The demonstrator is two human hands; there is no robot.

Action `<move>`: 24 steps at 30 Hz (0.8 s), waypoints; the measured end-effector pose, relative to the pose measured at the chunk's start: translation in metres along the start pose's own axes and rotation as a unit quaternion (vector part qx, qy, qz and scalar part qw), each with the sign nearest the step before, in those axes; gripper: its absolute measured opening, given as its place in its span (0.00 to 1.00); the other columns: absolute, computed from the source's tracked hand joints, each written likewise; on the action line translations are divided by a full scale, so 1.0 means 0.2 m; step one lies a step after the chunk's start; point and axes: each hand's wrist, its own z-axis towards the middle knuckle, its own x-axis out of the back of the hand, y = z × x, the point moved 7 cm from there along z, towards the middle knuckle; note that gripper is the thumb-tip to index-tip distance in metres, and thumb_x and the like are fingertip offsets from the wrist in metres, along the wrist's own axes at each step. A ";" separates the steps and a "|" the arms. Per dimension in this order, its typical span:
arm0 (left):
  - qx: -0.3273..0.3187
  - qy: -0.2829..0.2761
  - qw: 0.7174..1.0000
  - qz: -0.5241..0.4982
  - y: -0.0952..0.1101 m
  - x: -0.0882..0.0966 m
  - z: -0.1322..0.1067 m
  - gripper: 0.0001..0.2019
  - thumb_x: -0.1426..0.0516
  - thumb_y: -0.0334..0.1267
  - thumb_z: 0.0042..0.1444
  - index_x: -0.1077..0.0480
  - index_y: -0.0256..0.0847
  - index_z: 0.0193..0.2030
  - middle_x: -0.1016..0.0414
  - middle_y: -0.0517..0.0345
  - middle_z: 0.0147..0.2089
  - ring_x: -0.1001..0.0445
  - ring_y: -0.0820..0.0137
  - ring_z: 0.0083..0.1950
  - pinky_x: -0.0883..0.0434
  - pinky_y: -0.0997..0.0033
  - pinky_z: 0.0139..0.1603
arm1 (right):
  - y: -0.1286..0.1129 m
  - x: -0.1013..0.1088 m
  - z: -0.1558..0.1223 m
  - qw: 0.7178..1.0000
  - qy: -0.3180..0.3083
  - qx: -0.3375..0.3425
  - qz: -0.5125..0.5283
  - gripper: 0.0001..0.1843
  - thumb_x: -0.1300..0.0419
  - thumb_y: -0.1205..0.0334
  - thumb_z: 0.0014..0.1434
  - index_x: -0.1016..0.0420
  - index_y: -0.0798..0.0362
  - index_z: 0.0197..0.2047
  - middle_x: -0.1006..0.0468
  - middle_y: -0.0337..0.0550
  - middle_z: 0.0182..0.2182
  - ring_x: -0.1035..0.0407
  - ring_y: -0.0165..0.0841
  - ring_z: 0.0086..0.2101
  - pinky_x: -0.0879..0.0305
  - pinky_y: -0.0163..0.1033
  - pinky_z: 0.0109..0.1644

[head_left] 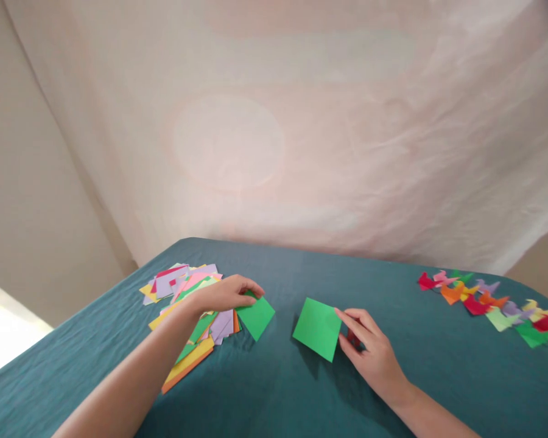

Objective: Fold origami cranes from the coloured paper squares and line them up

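Between the thumb and fingers of my right hand (369, 347) is the edge of a green square of paper (317, 329), tilted a little above the cloth with its shadow beneath. My left hand (232, 293) pinches the upper corner of a second green paper square (256, 316), just right of the paper pile. The two squares are apart, with bare cloth between them. Under and beside my left forearm lies a loose pile of coloured paper sheets (221, 325) in purple, yellow, orange, pink and green, partly hidden by the arm.
Several folded paper birds (477, 304) in many colours stand in rows along the table's right side. A dark teal cloth (274, 389) covers the table. Behind its far edge hangs a pale, wrinkled sheet (329, 152).
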 end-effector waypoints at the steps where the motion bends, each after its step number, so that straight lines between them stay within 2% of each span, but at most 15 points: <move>1: 0.012 0.002 1.000 0.017 -0.02 0.05 -0.02 0.16 0.43 0.40 0.47 0.26 0.44 0.45 0.24 0.57 0.44 0.28 0.63 0.45 0.35 0.72 0.45 | 0.00 0.00 0.00 1.000 -0.002 0.000 -0.001 0.22 0.49 0.68 0.59 0.37 0.49 0.57 0.33 0.48 0.41 0.34 0.28 0.26 0.30 0.36 0.33; 5: 0.066 0.027 0.994 0.089 -0.15 0.23 -0.11 0.18 0.44 0.43 0.48 0.27 0.43 0.47 0.25 0.57 0.46 0.29 0.63 0.46 0.36 0.73 0.46 | 0.01 -0.01 0.00 1.000 -0.017 -0.006 0.000 0.22 0.49 0.67 0.59 0.38 0.50 0.57 0.34 0.49 0.42 0.34 0.28 0.27 0.31 0.36 0.34; 9: 0.140 0.021 0.979 0.146 -0.33 0.32 -0.18 0.20 0.45 0.47 0.45 0.27 0.41 0.44 0.26 0.55 0.46 0.30 0.61 0.46 0.36 0.72 0.45 | 0.01 -0.02 -0.01 1.000 -0.026 -0.007 0.004 0.21 0.49 0.67 0.60 0.38 0.49 0.57 0.34 0.48 0.43 0.34 0.27 0.26 0.31 0.35 0.34; 11: 0.182 0.000 0.970 0.165 -0.42 0.33 -0.20 0.23 0.44 0.48 0.44 0.28 0.41 0.46 0.25 0.55 0.44 0.29 0.62 0.44 0.36 0.73 0.43 | 0.01 -0.03 -0.01 1.000 -0.028 -0.004 0.005 0.21 0.49 0.67 0.60 0.38 0.49 0.57 0.34 0.48 0.43 0.34 0.27 0.27 0.31 0.35 0.34; 13: 0.185 -0.013 0.965 0.184 -0.46 0.33 -0.21 0.25 0.44 0.48 0.44 0.30 0.40 0.49 0.26 0.54 0.45 0.29 0.62 0.44 0.36 0.73 0.42 | 0.01 -0.03 -0.01 1.000 -0.029 -0.001 0.004 0.21 0.49 0.67 0.60 0.38 0.49 0.57 0.34 0.49 0.42 0.33 0.28 0.27 0.31 0.35 0.34; 20: 0.210 -0.020 0.953 0.217 -0.49 0.32 -0.21 0.29 0.42 0.50 0.42 0.33 0.44 0.52 0.28 0.55 0.49 0.28 0.62 0.45 0.35 0.74 0.40 | 0.00 -0.02 0.01 1.000 -0.015 -0.008 0.015 0.21 0.49 0.68 0.59 0.35 0.49 0.56 0.32 0.48 0.42 0.33 0.28 0.26 0.30 0.35 0.34; 24: 0.201 0.006 0.957 0.210 -0.50 0.33 -0.19 0.28 0.39 0.47 0.41 0.31 0.36 0.50 0.26 0.51 0.47 0.29 0.58 0.45 0.35 0.71 0.41 | 0.00 -0.01 0.02 1.000 -0.006 -0.011 0.019 0.22 0.48 0.69 0.57 0.34 0.49 0.55 0.31 0.47 0.41 0.33 0.27 0.26 0.31 0.35 0.33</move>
